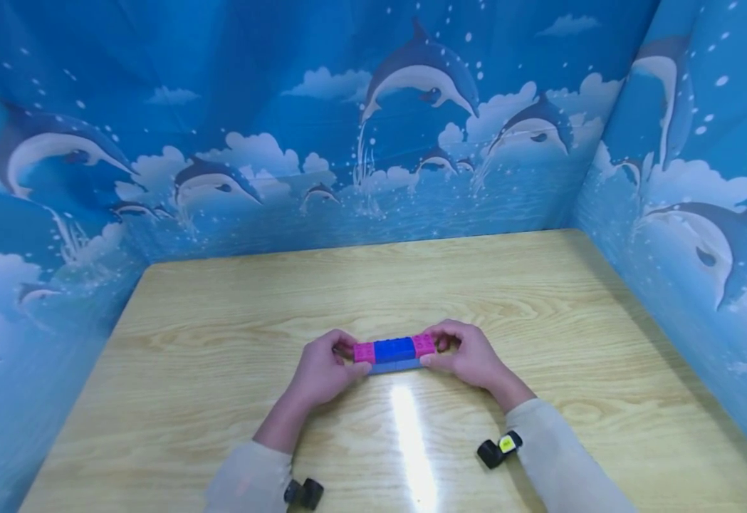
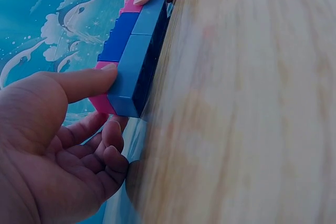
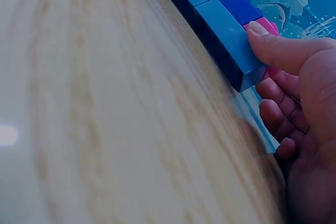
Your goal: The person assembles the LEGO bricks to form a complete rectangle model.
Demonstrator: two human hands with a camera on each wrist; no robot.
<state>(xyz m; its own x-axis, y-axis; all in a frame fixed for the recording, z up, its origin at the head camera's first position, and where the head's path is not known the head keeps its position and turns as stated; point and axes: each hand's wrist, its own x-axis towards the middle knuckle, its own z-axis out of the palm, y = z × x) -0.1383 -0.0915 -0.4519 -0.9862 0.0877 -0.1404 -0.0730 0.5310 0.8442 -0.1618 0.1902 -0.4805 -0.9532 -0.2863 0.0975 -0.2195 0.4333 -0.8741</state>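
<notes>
Both hands hold a block of toy building bricks between them at the middle of the table. Its upper row has a dark blue brick [image 1: 394,349] with a pink brick [image 1: 364,352] at the left end and another pink brick [image 1: 424,345] at the right. Beneath lie two lighter blue bricks [image 2: 137,59], end to end. My left hand [image 1: 323,370] pinches the left end, thumb on the near side and fingers at the end and behind. At the opposite end, my right hand [image 1: 472,354] pinches in the same way, its thumb [image 3: 278,48] across the lighter blue and pink bricks.
The wood-grain table [image 1: 251,306] extends around the hands, with a bright light reflection in front of the bricks. A blue curtain [image 1: 283,178] printed with dolphins and clouds stands along the back and sides. Small black devices [image 1: 500,449] sit on both wrists.
</notes>
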